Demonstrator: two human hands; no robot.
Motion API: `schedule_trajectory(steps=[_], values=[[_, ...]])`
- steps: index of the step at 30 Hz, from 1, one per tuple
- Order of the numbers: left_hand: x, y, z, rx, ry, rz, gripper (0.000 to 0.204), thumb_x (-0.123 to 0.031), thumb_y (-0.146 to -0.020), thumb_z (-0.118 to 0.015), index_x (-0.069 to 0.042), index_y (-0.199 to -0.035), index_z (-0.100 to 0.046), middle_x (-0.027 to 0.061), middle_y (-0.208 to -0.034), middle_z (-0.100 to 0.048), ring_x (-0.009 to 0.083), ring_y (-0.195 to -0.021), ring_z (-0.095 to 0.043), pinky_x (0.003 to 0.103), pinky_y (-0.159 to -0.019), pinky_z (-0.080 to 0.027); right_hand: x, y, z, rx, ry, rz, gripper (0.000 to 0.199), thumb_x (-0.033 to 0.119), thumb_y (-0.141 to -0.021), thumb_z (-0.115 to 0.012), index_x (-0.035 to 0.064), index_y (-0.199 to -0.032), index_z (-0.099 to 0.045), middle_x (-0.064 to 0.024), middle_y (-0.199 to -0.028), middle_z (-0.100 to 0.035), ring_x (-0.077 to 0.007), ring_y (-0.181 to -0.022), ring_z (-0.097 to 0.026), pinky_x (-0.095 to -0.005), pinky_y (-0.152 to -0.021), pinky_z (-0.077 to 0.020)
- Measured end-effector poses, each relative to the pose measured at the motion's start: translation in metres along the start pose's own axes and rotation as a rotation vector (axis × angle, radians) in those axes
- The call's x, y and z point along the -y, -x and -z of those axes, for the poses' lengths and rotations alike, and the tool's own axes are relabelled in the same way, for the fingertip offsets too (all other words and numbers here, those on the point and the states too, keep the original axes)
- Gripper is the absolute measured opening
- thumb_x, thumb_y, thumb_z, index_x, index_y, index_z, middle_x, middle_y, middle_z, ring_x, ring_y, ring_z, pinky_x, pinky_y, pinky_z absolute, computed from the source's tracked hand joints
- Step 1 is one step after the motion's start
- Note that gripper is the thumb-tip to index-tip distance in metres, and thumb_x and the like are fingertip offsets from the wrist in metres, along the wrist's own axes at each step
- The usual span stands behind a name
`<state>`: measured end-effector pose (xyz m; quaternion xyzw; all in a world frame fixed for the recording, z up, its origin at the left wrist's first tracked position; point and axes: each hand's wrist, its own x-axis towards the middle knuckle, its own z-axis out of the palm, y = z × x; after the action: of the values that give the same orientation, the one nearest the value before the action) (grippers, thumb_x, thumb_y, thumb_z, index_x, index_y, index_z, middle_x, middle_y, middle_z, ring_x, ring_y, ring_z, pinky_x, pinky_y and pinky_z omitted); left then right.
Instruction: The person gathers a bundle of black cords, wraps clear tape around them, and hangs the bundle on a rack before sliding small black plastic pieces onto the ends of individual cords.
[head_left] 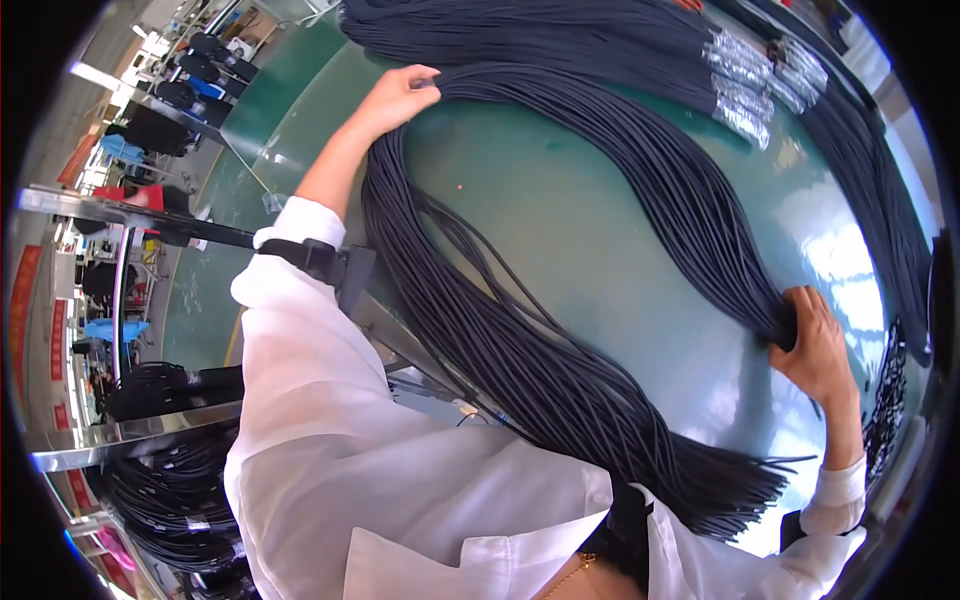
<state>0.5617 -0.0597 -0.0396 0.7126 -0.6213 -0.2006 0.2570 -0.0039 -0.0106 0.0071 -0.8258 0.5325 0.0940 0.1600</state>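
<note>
A thick bundle of black cables (640, 150) lies in a wide bend over the green tabletop (560, 220). At the far left, my left hand (402, 98) is closed round the bundle at its bend. On the right, my right hand (818, 345) grips the bundle, fingers wrapped over it; the part inside the palm is hidden. From my left hand the cables run back toward my body, and their loose cut ends (745, 490) fan out at the near right. A few strands (490, 255) stray from the bundle on the inner side.
More black cable bundles (540, 40) lie along the far side, with silvery wrapping (742, 85) round their ends. Another bundle (880, 180) runs down the right edge. Left of the table are a metal rail (140, 435) and coiled black cables (170, 500).
</note>
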Motion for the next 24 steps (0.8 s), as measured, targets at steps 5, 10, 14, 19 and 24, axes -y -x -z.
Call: schedule_trajectory(steps=[5,10,14,19,24], values=[[-0.031,0.004,0.005,0.004,0.069,-0.022,0.052,-0.018,-0.071,-0.062,-0.001,-0.119,-0.056,0.0144,-0.103,-0.062,0.0218,-0.094,-0.059,0.032,-0.086,-0.045,0.054,-0.026,0.017,-0.44,-0.048,0.357,0.077,0.019,-0.058,-0.078,0.0001,-0.124,-0.044,-0.0172,-0.126,-0.048,-0.0353,-0.118,-0.045,-0.0409,-0.099,-0.0374],[-0.084,0.012,0.005,-0.084,-0.256,-0.384,0.05,-0.018,-0.07,-0.064,-0.001,-0.116,-0.057,0.0157,-0.096,-0.058,0.0295,-0.09,-0.058,0.036,-0.084,-0.046,0.164,-0.149,0.032,-0.821,-0.048,0.719,0.087,0.02,-0.052,-0.082,0.001,-0.128,-0.042,-0.0198,-0.128,-0.045,-0.0332,-0.121,-0.042,-0.0409,-0.102,-0.0343],[-0.121,0.028,0.002,-0.145,-0.518,-0.511,0.044,-0.021,-0.07,-0.068,0.001,-0.107,-0.059,0.0154,-0.094,-0.058,0.0316,-0.09,-0.057,0.038,-0.082,-0.047,0.235,-0.217,0.044,-0.4,-0.055,0.547,0.057,0.026,-0.064,-0.074,0.0066,-0.111,-0.05,-0.0165,-0.094,-0.064,-0.0316,-0.089,-0.063,-0.0405,-0.077,-0.0501],[-0.133,0.038,0.007,-0.19,-0.802,-0.311,0.034,-0.025,-0.07,-0.07,0.0,-0.09,-0.058,0.0155,-0.087,-0.062,0.0334,-0.085,-0.061,0.041,-0.075,-0.05,0.235,-0.224,0.042,-0.551,-0.07,0.651,0.038,0.027,-0.07,-0.069,0.0077,-0.097,-0.051,-0.0135,-0.077,-0.065,-0.0318,-0.074,-0.065,-0.0419,-0.066,-0.0515],[-0.124,0.042,-0.004,-0.211,-0.671,-0.081,0.028,-0.026,-0.072,-0.068,-0.003,-0.084,-0.058,0.0164,-0.08,-0.064,0.0354,-0.079,-0.063,0.044,-0.068,-0.051,0.215,-0.229,0.049,-0.553,-0.044,0.554,0.035,0.026,-0.07,-0.07,0.0069,-0.092,-0.05,-0.0138,-0.079,-0.065,-0.0311,-0.077,-0.065,-0.0417,-0.068,-0.0514]])
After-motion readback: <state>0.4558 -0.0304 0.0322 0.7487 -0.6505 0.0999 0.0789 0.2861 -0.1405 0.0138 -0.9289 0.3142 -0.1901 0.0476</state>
